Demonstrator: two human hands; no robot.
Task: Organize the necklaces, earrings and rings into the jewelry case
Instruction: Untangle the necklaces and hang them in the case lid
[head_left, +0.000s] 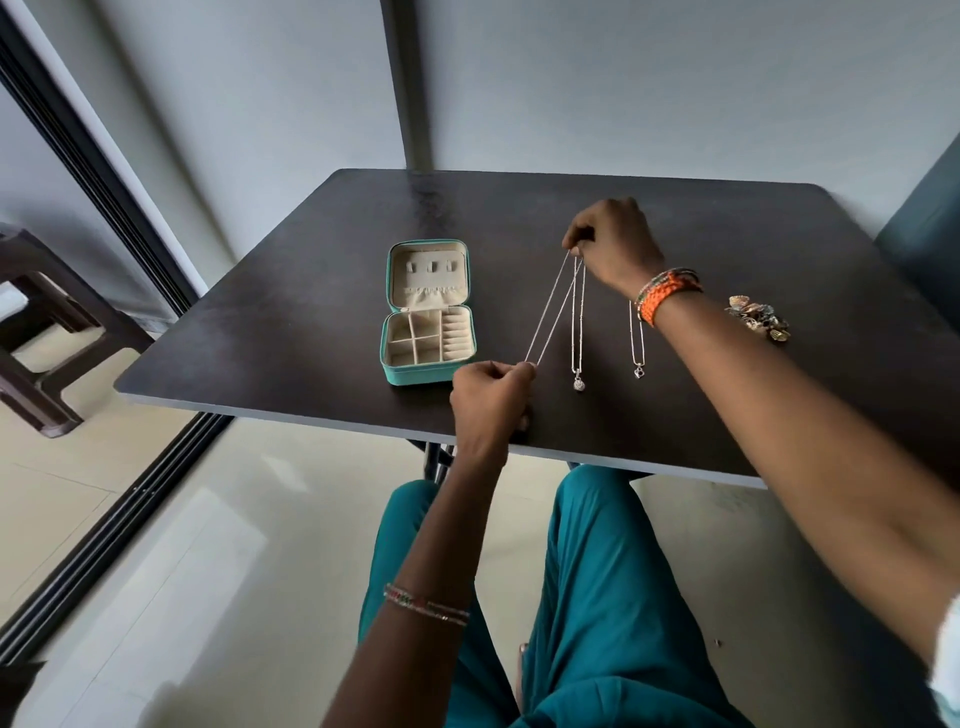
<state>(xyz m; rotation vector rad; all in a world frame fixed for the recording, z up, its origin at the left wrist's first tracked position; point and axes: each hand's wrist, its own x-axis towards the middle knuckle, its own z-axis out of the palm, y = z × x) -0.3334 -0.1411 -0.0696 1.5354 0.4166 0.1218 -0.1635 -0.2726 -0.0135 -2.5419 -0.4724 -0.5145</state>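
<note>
Open jewelry case (429, 312) at left of table (260, 332), compartments bare, lid hooks vacant. Left hand (491, 402) near front edge, fingers curled, pinching lower end of chain (553, 312). Chain stretched taut, slanting up to right hand (613, 244), pinched there at top. Hands well apart. Risk: two more necklaces (578, 332) lying just beside; top of nearer one looks close to right pinch, likely snag or tangle if lifted together. Heap of small jewelry (759, 318) far right, untouched.
</note>
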